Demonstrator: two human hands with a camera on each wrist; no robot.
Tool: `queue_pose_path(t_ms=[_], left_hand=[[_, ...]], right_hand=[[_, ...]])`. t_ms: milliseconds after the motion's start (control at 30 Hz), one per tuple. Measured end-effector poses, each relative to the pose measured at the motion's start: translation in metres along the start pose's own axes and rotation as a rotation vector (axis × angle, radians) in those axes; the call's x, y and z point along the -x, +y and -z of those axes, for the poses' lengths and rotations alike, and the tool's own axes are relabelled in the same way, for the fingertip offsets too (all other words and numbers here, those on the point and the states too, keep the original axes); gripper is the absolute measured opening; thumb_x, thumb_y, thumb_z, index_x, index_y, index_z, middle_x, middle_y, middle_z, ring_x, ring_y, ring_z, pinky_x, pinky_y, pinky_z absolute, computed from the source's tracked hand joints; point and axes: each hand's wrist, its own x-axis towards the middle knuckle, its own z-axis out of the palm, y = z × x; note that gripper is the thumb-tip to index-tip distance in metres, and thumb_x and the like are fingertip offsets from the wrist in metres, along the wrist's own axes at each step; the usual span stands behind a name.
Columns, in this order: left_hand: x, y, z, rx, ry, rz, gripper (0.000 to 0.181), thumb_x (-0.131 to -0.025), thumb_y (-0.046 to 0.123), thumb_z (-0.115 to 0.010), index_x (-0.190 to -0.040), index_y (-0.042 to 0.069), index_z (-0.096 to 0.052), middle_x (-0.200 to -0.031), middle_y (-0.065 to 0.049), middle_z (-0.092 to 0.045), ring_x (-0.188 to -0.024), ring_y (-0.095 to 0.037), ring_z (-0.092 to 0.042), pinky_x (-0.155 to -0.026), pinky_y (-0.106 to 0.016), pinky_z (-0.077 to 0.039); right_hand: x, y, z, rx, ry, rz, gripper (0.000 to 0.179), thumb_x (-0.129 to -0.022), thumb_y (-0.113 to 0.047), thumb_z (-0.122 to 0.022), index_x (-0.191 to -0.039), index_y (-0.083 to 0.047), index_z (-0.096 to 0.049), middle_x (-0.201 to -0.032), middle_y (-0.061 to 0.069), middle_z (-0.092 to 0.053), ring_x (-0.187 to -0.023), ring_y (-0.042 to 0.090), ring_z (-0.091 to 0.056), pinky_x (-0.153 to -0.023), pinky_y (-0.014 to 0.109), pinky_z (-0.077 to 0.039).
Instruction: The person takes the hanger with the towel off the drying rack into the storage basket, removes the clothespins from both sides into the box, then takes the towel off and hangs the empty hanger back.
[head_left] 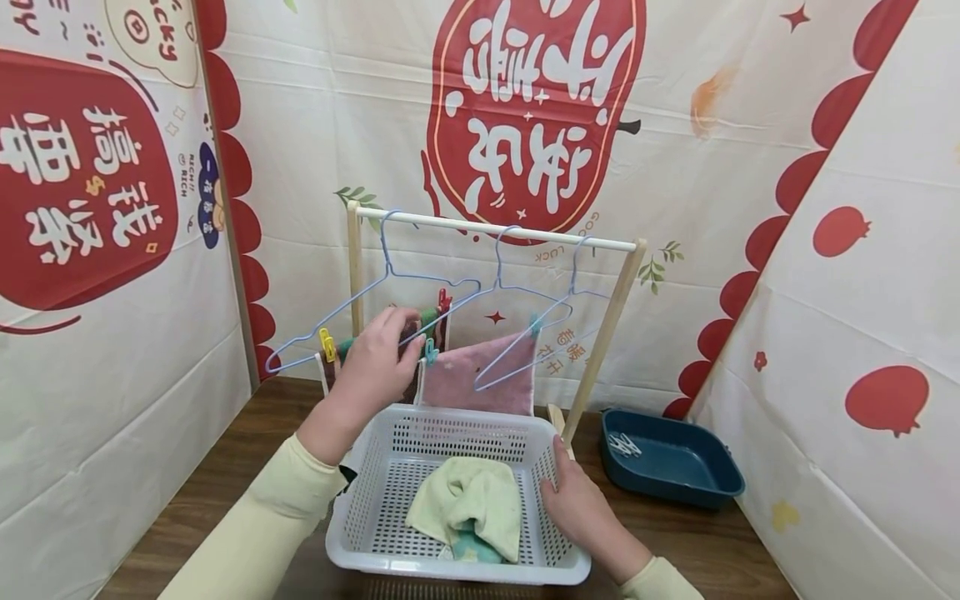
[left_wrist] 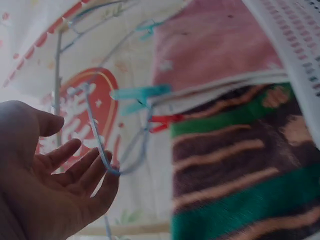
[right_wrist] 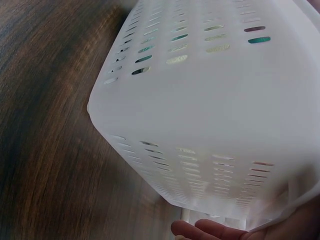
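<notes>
My left hand (head_left: 378, 358) is raised at the leftmost blue hanger (head_left: 322, 321), its fingers loosely bent. In the left wrist view its fingertips are at the hanger's bent end (left_wrist: 112, 170); whether they press on it I cannot tell. Below hangs a brown and green striped cloth (left_wrist: 225, 165), with a red clip (head_left: 444, 300) and a yellow clip (head_left: 327, 344). A pink cloth (head_left: 480, 375) hangs by teal clips (head_left: 430, 351) on the middle hanger (head_left: 525, 287). My right hand (head_left: 585, 508) grips the right rim of a white basket (head_left: 352, 558) holding a pale green cloth (head_left: 472, 496).
A wooden rack with a white rail (head_left: 480, 227) stands behind the basket. Its third hanger (head_left: 576, 279) bears no cloth. At the right, a dark blue tray (head_left: 675, 471) contains white clips (head_left: 624, 446). Printed fabric walls enclose the brown table (head_left: 217, 467).
</notes>
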Motion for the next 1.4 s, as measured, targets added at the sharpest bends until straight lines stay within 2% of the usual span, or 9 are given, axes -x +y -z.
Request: queue_pose_path(t_ms=[133,267,633,767,900,1167,1233,1300,1400], left_hand=[[0.004,-0.016,0.001,0.026,-0.097,0.073,0.039,-0.114,0.025,-0.063,-0.148,0.007,-0.058,-0.134,-0.012,-0.064,-0.114,-0.030,-0.069,-0.102,-0.055,-0.062],[0.006,-0.026,-0.003,0.041,-0.124,0.083,0.045,-0.115,0.030,-0.062,-0.154,0.008,-0.056,-0.138,-0.013,-0.065,-0.115,-0.032,-0.069,-0.103,-0.058,-0.061],[0.009,-0.048,-0.016,0.122,-0.094,0.074,0.042,-0.117,0.031,-0.057,-0.154,0.010,-0.058,-0.139,-0.016,-0.071,-0.117,-0.034,-0.075,-0.097,-0.055,-0.064],[0.010,-0.052,-0.018,0.131,-0.069,0.047,0.041,-0.118,0.029,-0.056,-0.155,0.012,-0.061,-0.135,-0.013,-0.075,-0.106,-0.030,-0.072,-0.088,-0.050,-0.064],[0.010,-0.053,-0.020,0.128,-0.051,0.024,0.041,-0.119,0.028,-0.054,-0.156,0.011,-0.062,-0.130,-0.011,-0.076,-0.093,-0.028,-0.066,-0.082,-0.047,-0.054],[0.009,-0.054,-0.024,0.172,-0.071,0.007,0.035,-0.119,0.020,-0.053,-0.150,0.007,-0.065,-0.125,-0.017,-0.078,-0.104,-0.029,-0.078,-0.109,-0.067,-0.052],[0.009,-0.053,-0.024,0.197,-0.081,0.017,0.034,-0.119,0.017,-0.054,-0.149,0.004,-0.065,-0.123,-0.018,-0.078,-0.098,-0.031,-0.080,-0.105,-0.066,-0.057],[0.010,-0.052,-0.023,0.222,-0.094,0.031,0.034,-0.118,0.014,-0.054,-0.149,0.003,-0.064,-0.122,-0.020,-0.078,-0.091,-0.033,-0.081,-0.100,-0.058,-0.063],[0.011,-0.050,-0.023,0.260,-0.115,0.048,0.034,-0.118,0.014,-0.054,-0.148,0.002,-0.064,-0.121,-0.021,-0.079,-0.082,-0.031,-0.081,-0.074,-0.041,-0.069]], right_hand=[[0.000,0.001,0.001,-0.010,0.002,0.001,0.082,-0.111,-0.025,-0.062,-0.177,-0.007,-0.017,-0.171,0.031,-0.038,-0.150,0.051,-0.050,-0.114,0.073,-0.045],[0.000,0.001,0.001,-0.012,0.005,0.008,0.081,-0.112,-0.025,-0.061,-0.177,-0.007,-0.017,-0.171,0.031,-0.038,-0.150,0.050,-0.049,-0.116,0.072,-0.044],[0.002,0.002,0.001,0.000,0.027,0.048,0.078,-0.112,-0.024,-0.061,-0.176,-0.004,-0.020,-0.169,0.032,-0.041,-0.149,0.049,-0.051,-0.116,0.070,-0.046],[0.002,0.002,0.002,0.005,0.028,0.050,0.078,-0.112,-0.024,-0.061,-0.176,-0.004,-0.020,-0.168,0.032,-0.042,-0.148,0.048,-0.052,-0.116,0.070,-0.047],[0.002,0.002,0.003,0.003,0.022,0.046,0.079,-0.112,-0.024,-0.061,-0.176,-0.004,-0.019,-0.168,0.033,-0.042,-0.148,0.048,-0.052,-0.115,0.070,-0.047],[0.002,0.004,0.002,0.006,0.025,0.038,0.079,-0.112,-0.024,-0.061,-0.176,-0.004,-0.019,-0.167,0.034,-0.043,-0.147,0.048,-0.053,-0.115,0.069,-0.047],[0.002,0.004,0.002,0.002,0.024,0.033,0.079,-0.112,-0.024,-0.061,-0.176,-0.005,-0.019,-0.167,0.033,-0.043,-0.148,0.048,-0.053,-0.115,0.070,-0.047],[0.002,0.003,0.001,0.001,0.024,0.031,0.079,-0.112,-0.025,-0.061,-0.176,-0.005,-0.018,-0.168,0.033,-0.042,-0.149,0.049,-0.051,-0.115,0.070,-0.046],[0.002,0.003,0.001,0.001,0.027,0.032,0.079,-0.112,-0.024,-0.061,-0.176,-0.006,-0.018,-0.169,0.033,-0.041,-0.149,0.049,-0.050,-0.116,0.071,-0.046]])
